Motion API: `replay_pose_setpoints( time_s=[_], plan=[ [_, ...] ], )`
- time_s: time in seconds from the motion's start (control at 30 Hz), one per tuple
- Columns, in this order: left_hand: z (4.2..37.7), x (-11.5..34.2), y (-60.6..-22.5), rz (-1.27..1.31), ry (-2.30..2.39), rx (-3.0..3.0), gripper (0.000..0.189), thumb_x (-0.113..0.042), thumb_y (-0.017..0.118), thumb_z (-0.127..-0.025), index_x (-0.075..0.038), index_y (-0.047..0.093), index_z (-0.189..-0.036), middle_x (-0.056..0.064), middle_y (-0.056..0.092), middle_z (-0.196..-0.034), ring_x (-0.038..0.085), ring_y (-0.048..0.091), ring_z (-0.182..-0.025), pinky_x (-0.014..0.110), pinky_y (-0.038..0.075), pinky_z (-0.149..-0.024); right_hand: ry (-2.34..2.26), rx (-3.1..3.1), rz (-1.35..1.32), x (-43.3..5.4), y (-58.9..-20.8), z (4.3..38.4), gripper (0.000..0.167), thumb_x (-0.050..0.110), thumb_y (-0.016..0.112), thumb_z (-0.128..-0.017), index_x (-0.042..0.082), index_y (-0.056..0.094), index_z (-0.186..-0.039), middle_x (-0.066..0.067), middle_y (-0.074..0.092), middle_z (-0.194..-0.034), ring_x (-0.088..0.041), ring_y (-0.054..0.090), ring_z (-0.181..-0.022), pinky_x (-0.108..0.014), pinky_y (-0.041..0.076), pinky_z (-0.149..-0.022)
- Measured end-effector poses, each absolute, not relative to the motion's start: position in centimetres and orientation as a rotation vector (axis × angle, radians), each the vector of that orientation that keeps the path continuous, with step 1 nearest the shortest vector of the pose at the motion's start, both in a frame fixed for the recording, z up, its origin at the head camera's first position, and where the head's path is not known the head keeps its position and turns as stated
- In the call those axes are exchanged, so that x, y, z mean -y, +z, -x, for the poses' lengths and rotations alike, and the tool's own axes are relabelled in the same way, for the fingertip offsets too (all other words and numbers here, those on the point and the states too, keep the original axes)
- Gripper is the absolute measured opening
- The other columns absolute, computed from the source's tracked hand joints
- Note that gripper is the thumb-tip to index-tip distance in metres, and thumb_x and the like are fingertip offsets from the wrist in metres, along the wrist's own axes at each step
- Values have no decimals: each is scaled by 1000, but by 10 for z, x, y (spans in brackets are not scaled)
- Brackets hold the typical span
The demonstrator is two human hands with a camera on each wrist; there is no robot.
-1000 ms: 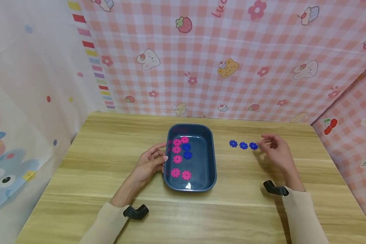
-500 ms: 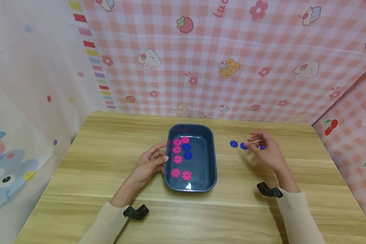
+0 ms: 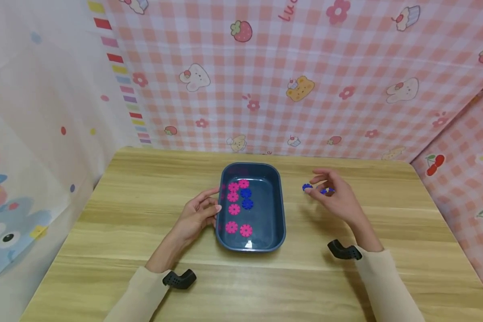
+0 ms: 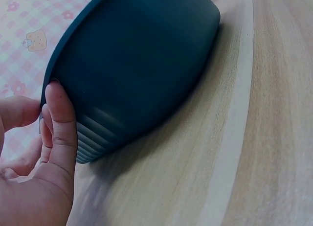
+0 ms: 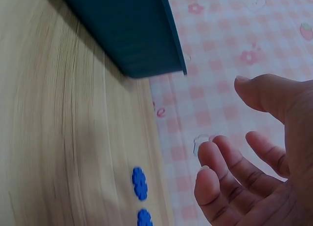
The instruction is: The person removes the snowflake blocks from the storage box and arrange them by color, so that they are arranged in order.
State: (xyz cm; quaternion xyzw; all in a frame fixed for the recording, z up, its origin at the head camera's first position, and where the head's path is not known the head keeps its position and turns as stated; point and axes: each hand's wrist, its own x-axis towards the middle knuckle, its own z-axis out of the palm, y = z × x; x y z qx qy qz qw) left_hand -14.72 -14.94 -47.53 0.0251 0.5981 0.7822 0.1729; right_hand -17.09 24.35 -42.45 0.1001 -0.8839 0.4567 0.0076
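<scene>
In the head view, a dark blue tray (image 3: 282,210) stands on the table. Several pink flower-shaped discs (image 3: 234,209) and two blue ones (image 3: 247,204) lie inside it. My left hand (image 3: 194,219) holds the tray's left side at the rim, thumb and fingers against the wall; in the left wrist view its fingers (image 4: 61,108) touch the edge. My right hand (image 3: 338,197) hovers over a row of blue flower discs (image 3: 307,187) right of the tray, partly hiding them. From the right wrist, the thumb and fingers stand apart with nothing between them, beside two blue discs (image 5: 140,183).
The wooden table (image 3: 241,286) runs up to a pink checked cloth (image 3: 225,120) hung behind it. A white patterned cloth (image 3: 64,179) hangs at the left. Black wrist mounts (image 3: 179,279) stick out from both sleeves.
My right hand has moved left along the row of blue discs, from the right end toward the leftmost one. My left hand and the tray have stayed in place.
</scene>
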Motion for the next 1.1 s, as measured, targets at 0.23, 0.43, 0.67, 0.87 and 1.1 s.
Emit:
replay_pose_setpoints(
  time_s=[0.23,0.43,0.67,0.87,1.1],
  plan=[
    [148,149,-477,-70,2226,-1693,59,2,61,-99,-5,41,-154,0,62,-102,10,62,-75,22,55,-62,1441,2752,-374,-227,-421,171,57,27,75,-95,15,50,-144,-16,65,-122,-14,66,-93,-22,53,-75],
    [149,146,-479,-80,2226,-1671,59,3,60,-99,-6,42,-154,-2,61,-101,9,62,-75,22,55,-61,1442,2736,-416,-215,-417,169,59,24,78,-93,16,50,-143,-12,67,-120,-17,67,-92,-21,55,-75],
    [148,148,-478,-84,2226,-1675,58,2,60,-99,-6,41,-154,1,62,-103,10,63,-75,22,55,-61,1523,2716,-516,-194,-411,173,62,21,81,-90,17,50,-143,-12,67,-120,-22,69,-94,-25,58,-74],
    [147,151,-476,-97,2225,-1679,59,1,60,-99,-4,39,-155,2,61,-104,10,62,-77,22,55,-63,1539,2754,-599,-172,-409,178,68,24,82,-88,12,48,-145,-17,65,-124,-23,68,-96,-31,60,-77],
    [147,151,-476,-101,2225,-1675,60,0,61,-99,-4,39,-155,1,62,-104,11,62,-77,22,56,-63,1432,2820,-693,-153,-412,184,67,24,82,-89,8,48,-144,-8,63,-119,-22,63,-96,-41,58,-83]
  ],
)
